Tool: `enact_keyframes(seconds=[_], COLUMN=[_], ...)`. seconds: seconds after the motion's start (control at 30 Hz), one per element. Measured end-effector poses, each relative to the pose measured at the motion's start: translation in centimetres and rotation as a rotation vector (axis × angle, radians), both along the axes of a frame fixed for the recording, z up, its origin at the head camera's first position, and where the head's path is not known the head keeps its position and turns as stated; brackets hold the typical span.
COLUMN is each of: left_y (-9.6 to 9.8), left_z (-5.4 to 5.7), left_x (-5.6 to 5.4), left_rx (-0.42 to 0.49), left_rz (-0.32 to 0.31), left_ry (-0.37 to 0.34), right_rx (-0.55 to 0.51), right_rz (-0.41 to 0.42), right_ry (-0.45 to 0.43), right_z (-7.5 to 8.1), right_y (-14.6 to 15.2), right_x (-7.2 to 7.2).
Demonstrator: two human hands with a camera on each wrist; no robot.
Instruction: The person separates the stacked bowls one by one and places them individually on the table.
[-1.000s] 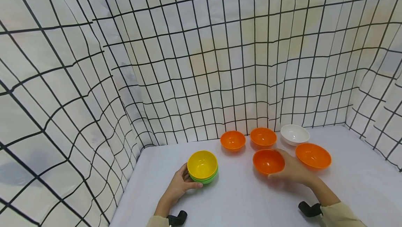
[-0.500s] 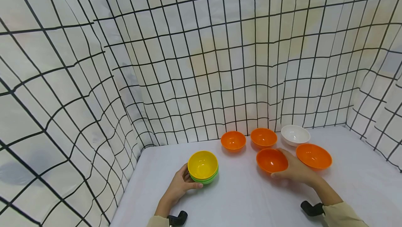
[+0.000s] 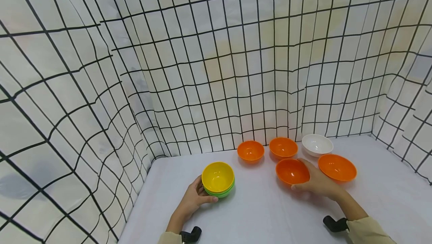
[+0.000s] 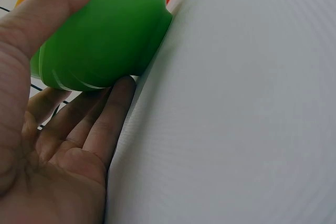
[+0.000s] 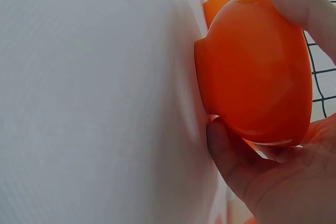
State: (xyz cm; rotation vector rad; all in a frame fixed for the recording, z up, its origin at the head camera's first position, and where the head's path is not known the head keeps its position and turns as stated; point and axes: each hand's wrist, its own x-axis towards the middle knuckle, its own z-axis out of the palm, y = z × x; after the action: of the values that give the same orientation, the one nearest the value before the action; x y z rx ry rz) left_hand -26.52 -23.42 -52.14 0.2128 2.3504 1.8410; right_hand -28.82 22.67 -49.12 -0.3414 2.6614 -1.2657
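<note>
Left of the right hand sits the orange bowl it grips; the left hand holds stacked bowls.

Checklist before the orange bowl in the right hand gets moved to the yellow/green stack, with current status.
1. Right hand grips held orange bowl: ok, thumb and fingers on opposite sides.
2. Left hand steadies the stack: ok, thumb and fingers around the outer green bowl.
3. Yellow bowl seated on top: ok, opening up, nested above green.
4. Number of green bowls underneath: cannot tell, nested rims overlap.
5. Held bowl clear of the rear orange bowl: cannot tell, they overlap in the head view.
6. Direct path to the stack: ok, only white tablecloth shows between.
</note>
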Motion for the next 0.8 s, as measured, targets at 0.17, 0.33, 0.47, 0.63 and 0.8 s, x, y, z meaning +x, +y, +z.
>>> enact_keyframes(seconds=[0.17, 0.33, 0.47, 0.63, 0.8], left_y=[-0.01, -0.01, -0.01, -0.03, -0.03], left_z=[0.02, 0.02, 0.01, 0.0, -0.06], left_x=[-0.01, 0.03, 0.03, 0.01, -0.04], left_rx=[0.002, 0.007, 0.011, 0.016, 0.014], left_rz=[0.007, 0.002, -0.004, -0.007, -0.01], left_ry=[-0.007, -0.005, -0.003, 0.0, 0.001], right_rx=[-0.007, -0.01, -0.016, -0.026, -0.023], right_rz=[0.002, 0.003, 0.001, -0.002, -0.012], right_ry=[-0.005, -0.008, -0.011, -0.005, -0.013], right_z=[0.19, 0.19, 0.15, 0.19, 0.19], right_y=[-0.14, -0.09, 0.0, 0.03, 0.03], right_x=[0.17, 0.12, 0.03, 0.11, 0.22])
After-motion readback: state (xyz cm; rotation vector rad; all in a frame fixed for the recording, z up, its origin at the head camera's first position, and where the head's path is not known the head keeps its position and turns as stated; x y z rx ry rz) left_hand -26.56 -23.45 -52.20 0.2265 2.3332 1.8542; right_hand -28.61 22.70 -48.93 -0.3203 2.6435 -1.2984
